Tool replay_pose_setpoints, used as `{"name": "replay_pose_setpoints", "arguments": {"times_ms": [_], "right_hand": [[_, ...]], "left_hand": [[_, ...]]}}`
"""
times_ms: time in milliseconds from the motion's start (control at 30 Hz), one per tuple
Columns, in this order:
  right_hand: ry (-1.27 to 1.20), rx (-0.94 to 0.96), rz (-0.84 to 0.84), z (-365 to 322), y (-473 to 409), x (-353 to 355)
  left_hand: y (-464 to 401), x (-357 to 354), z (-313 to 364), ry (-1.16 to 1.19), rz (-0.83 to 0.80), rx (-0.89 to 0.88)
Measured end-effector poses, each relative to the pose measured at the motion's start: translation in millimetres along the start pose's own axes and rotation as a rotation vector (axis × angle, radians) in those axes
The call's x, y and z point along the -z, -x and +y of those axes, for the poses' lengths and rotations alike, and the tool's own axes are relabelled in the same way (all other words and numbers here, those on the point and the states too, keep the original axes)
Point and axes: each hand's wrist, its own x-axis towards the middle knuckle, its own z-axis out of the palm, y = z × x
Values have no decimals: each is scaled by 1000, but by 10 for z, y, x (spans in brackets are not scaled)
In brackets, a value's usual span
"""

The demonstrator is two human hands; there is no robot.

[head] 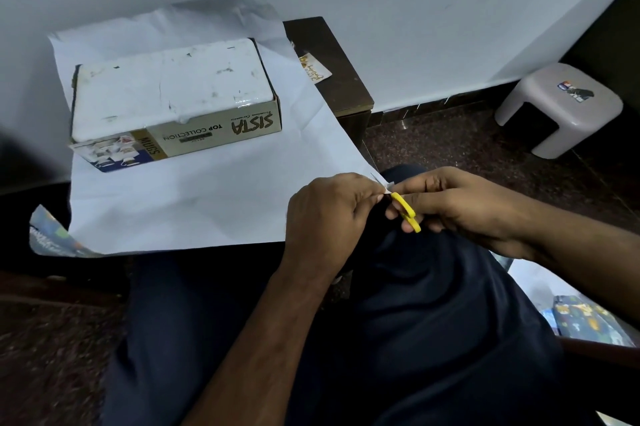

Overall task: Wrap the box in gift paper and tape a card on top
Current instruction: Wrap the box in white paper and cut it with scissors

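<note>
Dark table [332, 54], box [173, 96] on gift paper [207, 183], well apart from fingers [408, 198] gripping scissors [407, 212].

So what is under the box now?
The box lies on the gift paper, white side up, spread over a dark table. The table under the paper is covered; only its right end shows.

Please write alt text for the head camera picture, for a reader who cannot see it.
Two hands work yellow scissors at the near right corner of white gift paper: the right hand holds the handles, the left hand pinches there. A box lies on the paper, a card beyond.
</note>
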Motion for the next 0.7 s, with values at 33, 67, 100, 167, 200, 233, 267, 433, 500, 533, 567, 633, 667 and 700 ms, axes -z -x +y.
{"name": "replay_pose_setpoints", "arguments": {"times_ms": [33, 67, 100, 167, 200, 233, 267, 433, 500, 533, 567, 633, 667, 700], "right_hand": [[26, 10, -2, 3, 5, 10], [42, 18, -2, 5, 12, 25], [46, 24, -1, 12, 14, 41], [42, 33, -3, 22, 11, 59], [35, 33, -6, 27, 4, 60], [26, 32, -8, 32, -7, 51], [17, 31, -7, 35, -21, 43], [29, 37, 2, 21, -69, 27], [40, 36, 8, 18, -78, 20], [39, 31, 11, 18, -90, 12], [33, 23, 13, 22, -106, 5], [32, 7, 18, 22, -141, -4], [43, 4, 19, 20, -150, -3], [58, 7, 16, 19, -157, 1]], "left_hand": [[-4, 1, -4, -2, -4, -3], [-6, 4, -5, 1, -5, -3], [-9, 6, -6, 9, -2, 1], [-11, 16, -5, 22, 7, 13], [-14, 13, -4, 24, 4, 19], [-13, 13, -2, 24, -1, 22], [-12, 12, 0, 24, -6, 25], [-24, 4, -12, 78, -31, 79], [-31, 8, -14, 82, -34, 88], [-30, 11, -16, 87, -33, 90], [-27, 12, -17, 93, -34, 93], [-21, 10, -13, 99, -45, 97], [-18, 8, -5, 96, -51, 98], [-18, 9, -1, 93, -53, 98]]}}
